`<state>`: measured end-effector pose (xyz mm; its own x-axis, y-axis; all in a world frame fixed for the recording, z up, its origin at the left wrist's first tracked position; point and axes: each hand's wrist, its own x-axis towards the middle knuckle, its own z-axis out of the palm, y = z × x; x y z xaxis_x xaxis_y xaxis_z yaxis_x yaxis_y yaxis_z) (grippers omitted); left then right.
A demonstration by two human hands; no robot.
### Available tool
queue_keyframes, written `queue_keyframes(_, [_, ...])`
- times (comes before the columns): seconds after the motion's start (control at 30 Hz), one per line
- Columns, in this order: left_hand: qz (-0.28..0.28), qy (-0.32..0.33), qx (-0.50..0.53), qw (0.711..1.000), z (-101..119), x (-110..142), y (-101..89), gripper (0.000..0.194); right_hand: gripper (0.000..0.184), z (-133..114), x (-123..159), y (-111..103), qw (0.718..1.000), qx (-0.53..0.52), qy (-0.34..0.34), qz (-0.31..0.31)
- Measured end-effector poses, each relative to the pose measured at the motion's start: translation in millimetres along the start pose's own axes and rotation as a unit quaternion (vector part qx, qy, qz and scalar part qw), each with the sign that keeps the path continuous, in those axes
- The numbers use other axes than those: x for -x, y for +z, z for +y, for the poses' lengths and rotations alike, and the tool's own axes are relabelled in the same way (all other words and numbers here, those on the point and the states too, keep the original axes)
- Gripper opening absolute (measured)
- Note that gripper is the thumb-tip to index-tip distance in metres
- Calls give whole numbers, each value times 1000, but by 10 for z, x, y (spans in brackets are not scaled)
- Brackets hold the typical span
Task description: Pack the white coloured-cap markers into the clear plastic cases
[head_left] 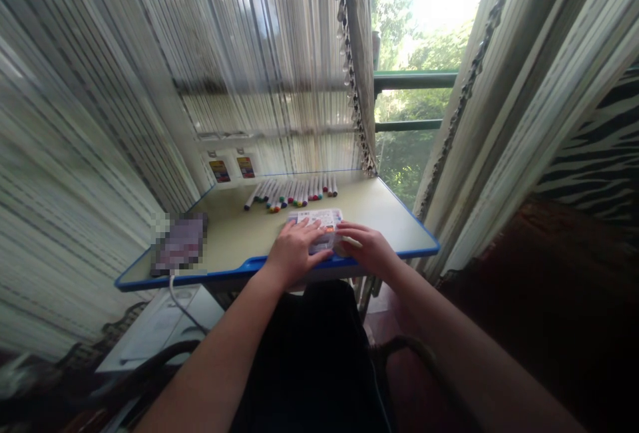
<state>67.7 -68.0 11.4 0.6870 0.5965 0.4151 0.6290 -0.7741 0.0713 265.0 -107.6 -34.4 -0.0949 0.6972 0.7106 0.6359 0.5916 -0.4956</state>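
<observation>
My left hand (295,248) lies flat with fingers spread on a small white box with coloured print (319,220), near the front edge of a beige desk with a blue rim (234,237). My right hand (366,247) rests against the box's right side, its fingers curled at the edge. Behind the box, several coloured markers (292,192) lie side by side in a row.
A blurred dark flat object (180,243) sits at the desk's left front, with a white cable (180,300) hanging below. Striped curtains (150,87) surround the desk; a window with green rails (414,79) is to the right. Two small cards (232,169) hang at the back.
</observation>
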Motion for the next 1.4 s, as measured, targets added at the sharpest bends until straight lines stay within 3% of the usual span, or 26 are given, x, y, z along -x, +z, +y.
queue_keyframes(0.23, [12, 6, -40, 999, 163, -158, -11, 31, 20, 35, -29, -20, 1000, -9, 2, -5])
queue_keyframes(0.43, [20, 3, -1, 1000, 116, -144, 148, 40, 17, 3, -63, -26, 1000, -12, 22, 11])
queue_keyframes(0.7, [20, -5, 10, 1000, 116, -173, 119, 36, 15, -90, -81, -7, 999, 6, 36, 35])
queue_keyframes(0.93, [17, -6, -1, 1000, 168, -187, 86, 34, 22, -43, -62, -15, 999, 20, 18, 21])
queue_keyframes(1.03, [-6, 0, 7, 1000, 160, -168, 30, 35, 22, -43, -59, -30, 1000, 22, 14, 11])
queue_keyframes(1.17, [-46, -9, -4, 999, 121, -153, -39, 52, 26, -71, -44, -52, 1000, 23, 8, 1])
queue_keyframes(1.4, [-64, 9, -12, 998, 79, -151, -61, 51, 31, -46, -19, -58, 999, 33, -3, -33])
